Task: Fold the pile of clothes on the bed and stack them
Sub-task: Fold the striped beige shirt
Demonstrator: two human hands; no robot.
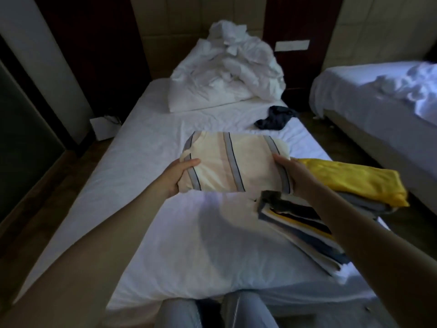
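At centre frame, over the white bed (146, 147), I hold a folded cream striped garment (233, 164): my left hand (182, 174) grips its left edge, my right hand (292, 174) its right edge. Just right of it sit a yellow-topped stack (359, 183) and a striped stack (300, 223). A dark crumpled garment (275, 117) lies above, right of centre.
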